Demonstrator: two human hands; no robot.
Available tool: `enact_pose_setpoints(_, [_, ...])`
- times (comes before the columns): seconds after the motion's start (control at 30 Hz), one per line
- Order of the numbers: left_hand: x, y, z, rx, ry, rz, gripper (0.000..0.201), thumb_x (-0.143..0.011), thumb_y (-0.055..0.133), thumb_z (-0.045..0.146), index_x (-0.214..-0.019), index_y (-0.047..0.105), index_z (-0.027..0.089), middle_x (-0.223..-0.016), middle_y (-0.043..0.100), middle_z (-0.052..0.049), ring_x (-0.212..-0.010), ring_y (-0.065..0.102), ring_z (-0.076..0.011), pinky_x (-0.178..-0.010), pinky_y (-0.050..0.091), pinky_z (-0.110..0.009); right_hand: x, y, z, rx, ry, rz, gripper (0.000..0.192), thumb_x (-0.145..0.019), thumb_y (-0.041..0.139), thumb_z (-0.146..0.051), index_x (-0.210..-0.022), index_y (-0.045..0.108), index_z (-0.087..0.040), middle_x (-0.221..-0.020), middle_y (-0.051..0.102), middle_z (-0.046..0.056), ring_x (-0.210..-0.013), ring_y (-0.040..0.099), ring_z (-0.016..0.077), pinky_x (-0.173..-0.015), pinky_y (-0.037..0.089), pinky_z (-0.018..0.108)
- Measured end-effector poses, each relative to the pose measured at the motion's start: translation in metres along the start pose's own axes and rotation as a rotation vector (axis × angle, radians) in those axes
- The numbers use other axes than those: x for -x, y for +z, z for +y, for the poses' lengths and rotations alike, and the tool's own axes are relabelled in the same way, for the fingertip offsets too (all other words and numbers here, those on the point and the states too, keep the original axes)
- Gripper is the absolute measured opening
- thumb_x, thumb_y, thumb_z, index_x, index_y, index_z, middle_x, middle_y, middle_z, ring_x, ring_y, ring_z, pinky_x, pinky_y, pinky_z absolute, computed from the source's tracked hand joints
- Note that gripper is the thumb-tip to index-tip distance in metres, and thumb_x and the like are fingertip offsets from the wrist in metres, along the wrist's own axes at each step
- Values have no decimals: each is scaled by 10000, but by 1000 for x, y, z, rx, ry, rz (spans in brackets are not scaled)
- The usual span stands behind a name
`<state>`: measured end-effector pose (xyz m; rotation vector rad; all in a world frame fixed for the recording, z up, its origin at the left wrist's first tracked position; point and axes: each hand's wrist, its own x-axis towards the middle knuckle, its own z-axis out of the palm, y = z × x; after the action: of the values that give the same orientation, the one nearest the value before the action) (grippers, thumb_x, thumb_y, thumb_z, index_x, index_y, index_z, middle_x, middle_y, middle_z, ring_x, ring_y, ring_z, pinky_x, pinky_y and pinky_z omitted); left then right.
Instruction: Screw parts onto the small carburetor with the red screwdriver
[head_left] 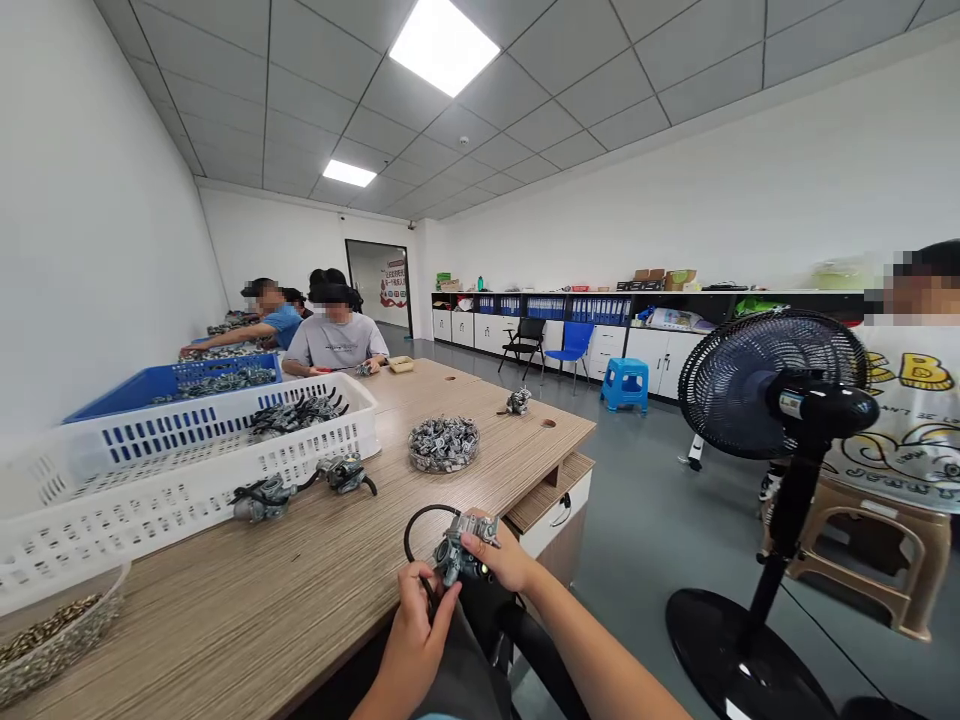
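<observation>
Over the table's near edge, above my lap, I hold a grey metal carburetor (452, 550) with a black hose (411, 527) looping out to its left. My right hand (504, 556) grips the carburetor body from the right, thumb on top. The fingers of my left hand (421, 612) are closed around the lower end of the hose, with the thumb against the carburetor's underside. The fingertips are partly hidden. Two more carburetors, one to the left (262, 498) and one beside it (346, 474), lie on the table by a white basket.
A round clear dish (444, 462) of small metal parts stands mid-table, with another carburetor (517, 402) beyond. The white basket (225, 482), a blue crate (120, 392) and a bowl of brass-coloured pieces (82, 630) line the left. Co-workers sit around; a black fan (780, 400) stands right.
</observation>
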<state>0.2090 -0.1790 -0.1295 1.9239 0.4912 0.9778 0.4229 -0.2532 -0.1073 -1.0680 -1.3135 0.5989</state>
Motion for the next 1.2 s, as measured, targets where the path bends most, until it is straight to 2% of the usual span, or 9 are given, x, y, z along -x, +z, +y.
enact_pose_setpoints(0.13, [-4,-7,10,-59,18,-15,435,-1032,646,694,-1008,519,279,-865,624,7,-770,654,-235,-789,539,-354,-1,3,-2,32,-17,2,337,-1123,762,-487,-1206,747,-160,-1095,766,48,-928,757,206,-858,672,394])
enact_pose_setpoints(0.33, [-8,-19,20,-263,12,-159,518,-1035,573,752,-836,519,276,-783,650,-1,-686,642,-224,-708,478,-314,-2,5,-6,89,-13,7,358,-1123,752,-515,-1188,741,-163,-1064,755,39,-903,744,201,-847,659,388])
enact_pose_setpoints(0.43, [-8,-21,19,-363,4,-192,455,-1071,509,694,-895,581,279,-818,731,-32,-711,718,-252,-692,464,-306,-4,6,-7,126,-1,8,376,-1120,743,-539,-1174,730,-167,-1033,739,31,-869,725,192,-822,645,374])
enact_pose_setpoints(0.63, [-6,-21,14,-704,-44,-250,379,-1131,466,457,-1269,734,228,-959,860,-164,-890,851,-384,-715,504,-337,-9,3,-24,297,71,-3,433,-1088,760,-604,-1096,720,-173,-938,704,3,-792,677,176,-766,599,343])
enact_pose_setpoints(0.73, [-7,-20,15,-614,-95,-283,405,-1160,411,450,-1286,730,237,-1072,882,-167,-992,869,-366,-782,562,-343,-11,1,-37,415,140,-11,517,-1008,825,-678,-1109,726,-181,-917,710,2,-768,649,173,-729,541,321])
enact_pose_setpoints(0.83, [-10,-17,14,-478,-129,-238,397,-1139,467,521,-1222,749,254,-1058,894,-134,-1005,875,-349,-824,612,-337,-11,0,-48,524,204,3,634,-942,830,-794,-1127,730,-195,-913,734,22,-762,624,179,-686,451,300])
enact_pose_setpoints(0.97, [-16,-11,10,-374,-118,-219,447,-1092,498,579,-1180,780,242,-1147,903,-159,-1131,867,-384,-941,653,-388,-10,-1,-59,656,243,-7,751,-884,816,-882,-1184,708,-202,-930,748,53,-778,611,202,-654,364,300])
enact_pose_setpoints(1.1, [-15,-6,3,-363,-126,-229,543,-1098,390,576,-1250,771,220,-1336,866,-200,-1325,811,-401,-1099,623,-435,-8,-3,-66,732,257,-76,728,-880,825,-864,-1171,696,-210,-912,735,46,-756,592,191,-634,342,286])
enact_pose_setpoints(1.2, [-14,-4,1,-409,-205,-255,601,-1101,327,543,-1354,732,179,-1351,859,-218,-1315,816,-391,-1077,628,-420,-10,-6,-75,746,263,-155,664,-904,825,-820,-1137,706,-209,-896,740,27,-732,602,182,-622,368,271])
